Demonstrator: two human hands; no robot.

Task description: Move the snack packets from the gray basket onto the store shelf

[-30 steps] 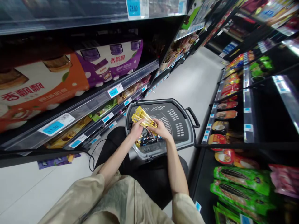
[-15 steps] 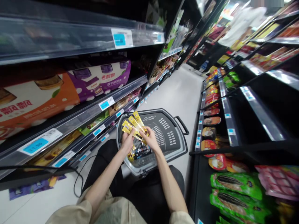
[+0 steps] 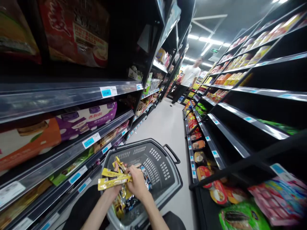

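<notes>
Both my hands are over a grey shopping basket (image 3: 165,196) with a fan of slim yellow stick packets (image 3: 111,182) between them. My left hand (image 3: 114,190) is closed around the packets from below and partly hidden by them. With its fingers pinched, my right hand (image 3: 137,182) grips the packets' right-hand ends. A further yellow packet (image 3: 120,162) sticks up beyond my fingers. Under my hands, shiny black packets (image 3: 131,203) and gold-yellow packets (image 3: 119,206) lie in the basket.
Shelves on the left carry purple drink multipacks (image 3: 87,118) and orange ones (image 3: 28,143). Low on the right are green seed bags (image 3: 242,215), a pink packet (image 3: 271,198) and round tubs (image 3: 204,175). A person in a white top (image 3: 190,76) stands down the aisle.
My view has tilted up, showing more of the aisle. The packets have turned from pointing up and away to pointing left, and my right hand has come across close to my left.
</notes>
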